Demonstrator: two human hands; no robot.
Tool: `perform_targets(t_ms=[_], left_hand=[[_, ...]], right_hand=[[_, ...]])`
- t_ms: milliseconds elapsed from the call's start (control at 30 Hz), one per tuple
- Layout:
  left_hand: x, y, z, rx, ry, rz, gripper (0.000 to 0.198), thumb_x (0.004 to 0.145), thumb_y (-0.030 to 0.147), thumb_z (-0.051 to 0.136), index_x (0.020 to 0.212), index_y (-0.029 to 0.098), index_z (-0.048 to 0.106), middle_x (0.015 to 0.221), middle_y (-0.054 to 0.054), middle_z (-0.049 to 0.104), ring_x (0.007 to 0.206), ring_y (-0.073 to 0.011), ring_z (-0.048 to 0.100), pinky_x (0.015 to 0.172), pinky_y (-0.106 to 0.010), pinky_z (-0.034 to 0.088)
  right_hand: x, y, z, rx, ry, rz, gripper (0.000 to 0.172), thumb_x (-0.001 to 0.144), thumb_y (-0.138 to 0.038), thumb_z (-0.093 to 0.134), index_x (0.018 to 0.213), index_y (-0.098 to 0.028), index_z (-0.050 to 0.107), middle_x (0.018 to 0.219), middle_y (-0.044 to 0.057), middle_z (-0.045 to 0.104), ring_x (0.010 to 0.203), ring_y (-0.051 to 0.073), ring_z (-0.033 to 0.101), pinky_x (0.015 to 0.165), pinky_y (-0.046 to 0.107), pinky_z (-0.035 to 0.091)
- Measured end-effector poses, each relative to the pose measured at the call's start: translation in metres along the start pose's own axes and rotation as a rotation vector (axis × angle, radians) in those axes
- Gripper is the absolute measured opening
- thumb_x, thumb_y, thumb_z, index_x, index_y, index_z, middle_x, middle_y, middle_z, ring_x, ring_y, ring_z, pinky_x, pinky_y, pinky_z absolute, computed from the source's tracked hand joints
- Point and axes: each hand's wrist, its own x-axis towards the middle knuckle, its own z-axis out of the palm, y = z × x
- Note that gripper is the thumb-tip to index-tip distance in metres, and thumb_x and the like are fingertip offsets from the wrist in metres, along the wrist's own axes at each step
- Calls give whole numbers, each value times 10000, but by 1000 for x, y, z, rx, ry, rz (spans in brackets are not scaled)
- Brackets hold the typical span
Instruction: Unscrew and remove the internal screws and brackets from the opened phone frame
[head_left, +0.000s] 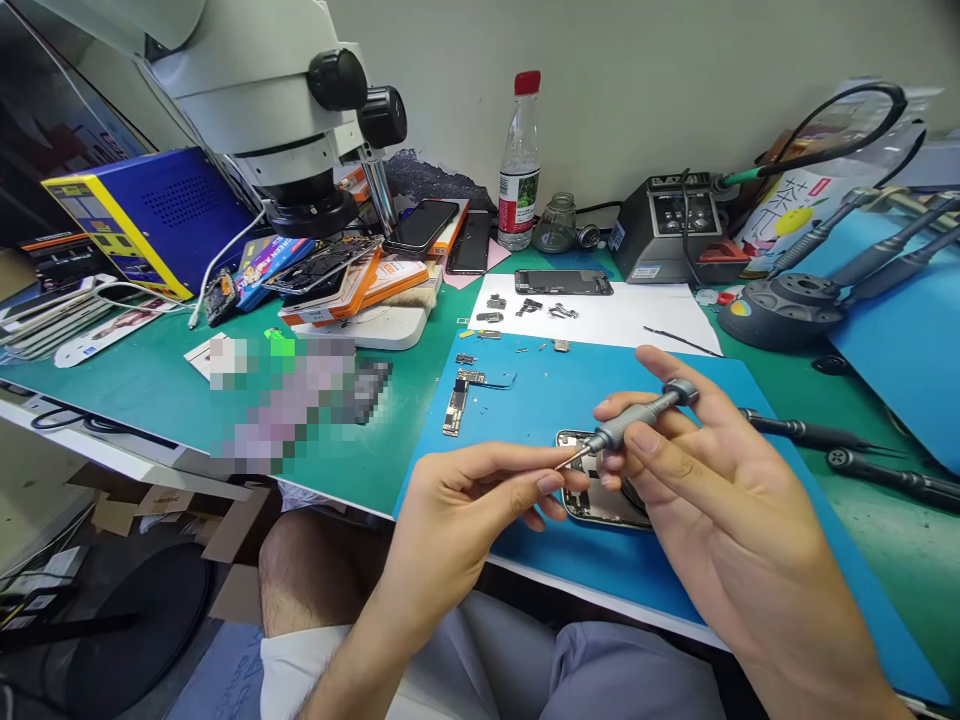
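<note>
My right hand [705, 470] is closed round a small grey precision screwdriver [637, 418], thumb and fingers on the shaft, index finger over its cap. Its tip points left to the fingertips of my left hand [480, 495], which are pinched together at the tip on something too small to make out. Under both hands an opened phone housing [600, 495] lies on the blue mat [540, 390]. A narrow logic board [455, 405] lies on the mat to the left.
A white sheet [622, 315] behind the mat carries a phone part and small components. A microscope [285, 110] with stacked phones beneath stands at the left, a water bottle [519, 165] and soldering station [675, 225] at the back. Dark tools [817, 435] lie at the right.
</note>
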Motion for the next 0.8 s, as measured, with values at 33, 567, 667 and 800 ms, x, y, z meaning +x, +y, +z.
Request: perform_targets(t_ms=[33,567,667,800], left_hand=[[0,0,0,-3,-4,-4,130,967,266,850,1078,245,914,968,-70,889,742,-166,809,677,-229,643],[0,1,-2,-30,-30,-11,124,989,240,829,1080,267,909,976,-41,891,751,-134,793,692,-199,624],[0,1,-2,-31,-26,-15,121,986,233,830,1073,262,910,972,-43,890,746,-136,793,685,-201,624],[-1,1,-3,-23,-15,-23,120,981,223,831,1061,262,912,973,-46,890,740,-142,798,679,-208,629]], right_hand=[[0,0,0,-1,1,7,567,876,-358,886,1406,-368,684,1038,20,786,725,161,728,632,260,673],[2,1,1,-17,9,-10,551,868,-351,893,1385,-368,704,1028,20,781,726,160,714,651,269,690],[2,0,2,16,10,7,550,854,-342,914,1367,-370,719,1029,12,778,709,142,703,631,239,676],[2,0,2,23,4,18,544,864,-342,907,1371,-380,713,1024,7,775,702,135,697,618,226,666]])
